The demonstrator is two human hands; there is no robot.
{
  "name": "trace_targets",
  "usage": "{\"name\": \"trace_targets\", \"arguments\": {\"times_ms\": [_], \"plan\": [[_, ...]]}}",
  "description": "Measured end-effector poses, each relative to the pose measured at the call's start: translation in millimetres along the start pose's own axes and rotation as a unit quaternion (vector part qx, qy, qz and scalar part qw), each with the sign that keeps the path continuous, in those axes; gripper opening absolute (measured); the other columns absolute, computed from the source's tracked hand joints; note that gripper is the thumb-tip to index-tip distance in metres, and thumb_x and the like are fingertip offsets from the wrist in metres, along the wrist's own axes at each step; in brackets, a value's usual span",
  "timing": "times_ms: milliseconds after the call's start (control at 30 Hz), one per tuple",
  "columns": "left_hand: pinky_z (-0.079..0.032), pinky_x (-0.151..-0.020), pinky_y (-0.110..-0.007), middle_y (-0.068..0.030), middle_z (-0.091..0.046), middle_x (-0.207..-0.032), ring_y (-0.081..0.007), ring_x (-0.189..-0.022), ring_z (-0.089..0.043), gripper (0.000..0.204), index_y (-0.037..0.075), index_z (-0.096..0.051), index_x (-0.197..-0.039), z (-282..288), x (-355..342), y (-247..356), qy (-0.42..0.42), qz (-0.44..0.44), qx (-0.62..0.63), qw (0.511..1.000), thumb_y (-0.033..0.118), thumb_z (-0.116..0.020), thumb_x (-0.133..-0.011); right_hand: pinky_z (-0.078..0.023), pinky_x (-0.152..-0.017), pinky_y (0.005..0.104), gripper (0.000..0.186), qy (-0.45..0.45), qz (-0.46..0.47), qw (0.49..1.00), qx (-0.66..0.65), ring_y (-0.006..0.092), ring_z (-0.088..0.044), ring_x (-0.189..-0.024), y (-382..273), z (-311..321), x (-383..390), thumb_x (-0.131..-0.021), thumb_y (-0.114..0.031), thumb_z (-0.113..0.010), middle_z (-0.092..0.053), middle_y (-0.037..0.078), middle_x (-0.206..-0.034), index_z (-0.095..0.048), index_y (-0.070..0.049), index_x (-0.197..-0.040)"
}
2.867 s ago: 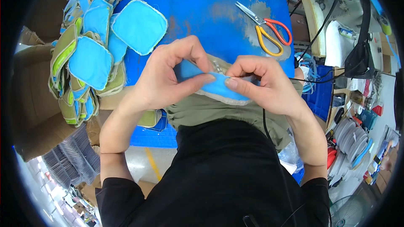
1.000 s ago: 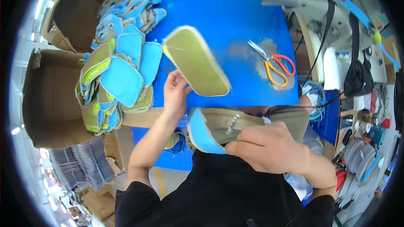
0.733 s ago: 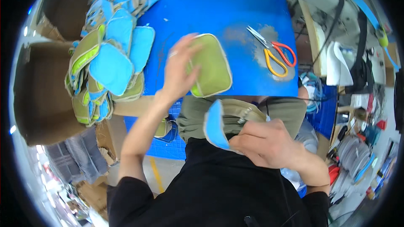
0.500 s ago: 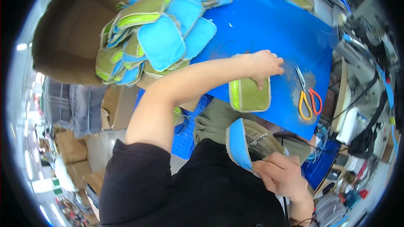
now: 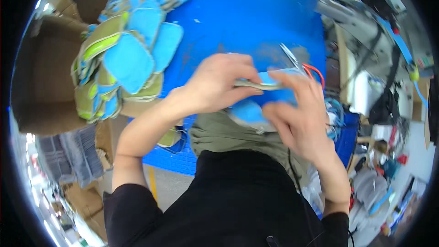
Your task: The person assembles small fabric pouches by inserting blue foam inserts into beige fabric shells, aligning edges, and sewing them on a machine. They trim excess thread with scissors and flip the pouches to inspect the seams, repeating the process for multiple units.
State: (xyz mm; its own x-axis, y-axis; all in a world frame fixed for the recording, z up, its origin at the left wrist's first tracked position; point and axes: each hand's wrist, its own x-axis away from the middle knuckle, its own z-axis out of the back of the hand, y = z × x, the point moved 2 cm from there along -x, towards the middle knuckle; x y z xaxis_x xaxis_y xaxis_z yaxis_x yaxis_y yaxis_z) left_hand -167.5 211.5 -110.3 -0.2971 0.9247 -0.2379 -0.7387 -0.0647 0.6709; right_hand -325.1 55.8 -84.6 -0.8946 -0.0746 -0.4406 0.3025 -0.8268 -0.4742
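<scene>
My left hand (image 5: 231, 80) pinches a fabric pad (image 5: 254, 85) with a pale trim, turned nearly edge-on above the near edge of the blue table. Beside its other end is my right hand (image 5: 297, 105), fingers curved and smeared by motion; its grip cannot be made out. Just below, near the right thumb, a second pad (image 5: 249, 112) shows its blue face over my lap, also blurred; what supports it is hidden. Scissors (image 5: 292, 57) lie on the table just beyond my right hand, with their red handle showing and the rest of the handles covered.
A heap of blue and green pads (image 5: 130, 61) covers the table's left side, beside an open cardboard box (image 5: 45, 77). Grey bundled sheets (image 5: 71, 155) stand at the left. Along the right is grey machinery (image 5: 352, 23) with cables. The blue tabletop (image 5: 238, 13) stretches ahead.
My left hand has picked the green pad up off the table and drawn it nearer. My right hand has risen from my lap to meet it. The view has shifted rightward.
</scene>
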Motion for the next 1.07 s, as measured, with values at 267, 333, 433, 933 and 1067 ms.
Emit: {"name": "trace_targets", "arguments": {"times_ms": [267, 333, 433, 933, 1067], "plan": [[-0.051, -0.072, -0.035, -0.0089, -0.069, -0.089, -0.0267, -0.080, -0.065, 0.019, 0.002, -0.074, -0.093, 3, 4, 25, 0.190, -0.099, -0.139, 0.967, 0.001, -0.082, -0.076, -0.050, -0.080, 0.0394, 0.012, 0.027, -0.064, 0.996, -0.061, 0.0303, -0.063, -0.094, 27, -13, 7, -0.078, -0.005, -0.077, -0.068, 0.011, -0.104, -0.072, -0.006, -0.089], [-0.051, -0.070, -0.036, -0.0095, -0.072, -0.091, -0.0268, -0.079, -0.067, 0.011, 0.002, -0.074, -0.091, -4, 15, 27, 0.263, -0.123, -0.112, 0.950, 0.011, -0.078, -0.084, -0.051, -0.077, 0.0394, 0.012, 0.052, -0.089, 0.991, -0.088, 0.0307, -0.063, -0.091, 26, -12, 13, -0.078, -0.003, -0.077, -0.068, 0.011, -0.103, -0.072, -0.005, -0.089], [-0.053, -0.073, -0.036, -0.0114, -0.074, -0.093, -0.0261, -0.082, -0.069, 0.021, -0.001, -0.075, -0.097, -19, 9, 14, 0.101, 0.088, 0.095, 0.986, 0.018, -0.066, -0.097, -0.051, -0.074, 0.0398, 0.012, 0.071, -0.107, 0.986, -0.104, 0.0306, -0.062, -0.088, 23, -9, 18, -0.078, -0.002, -0.078, -0.067, 0.012, -0.103, -0.072, -0.004, -0.089], [-0.040, -0.062, -0.023, 0.0023, -0.066, -0.078, -0.0043, -0.073, -0.055, 0.017, 0.003, -0.070, -0.084, -16, -21, -2, -0.118, 0.225, 0.280, 0.926, 0.015, -0.082, -0.088, -0.049, -0.074, 0.0365, 0.013, 0.072, -0.200, 0.964, -0.161, 0.0268, -0.064, -0.087, 38, -7, 44, -0.081, -0.009, -0.081, -0.068, 0.013, -0.103, -0.075, -0.001, -0.089], [-0.045, -0.069, -0.024, -0.0018, -0.069, -0.088, -0.0117, -0.080, -0.061, 0.009, 0.007, -0.075, -0.089, 7, -21, 14, -0.058, 0.097, 0.037, 0.993, 0.014, -0.081, -0.088, -0.050, -0.079, 0.0353, 0.014, 0.052, -0.221, 0.954, -0.195, 0.0260, -0.067, -0.094, 39, -9, 44, -0.083, -0.013, -0.080, -0.069, 0.014, -0.107, -0.075, -0.001, -0.090]]}}
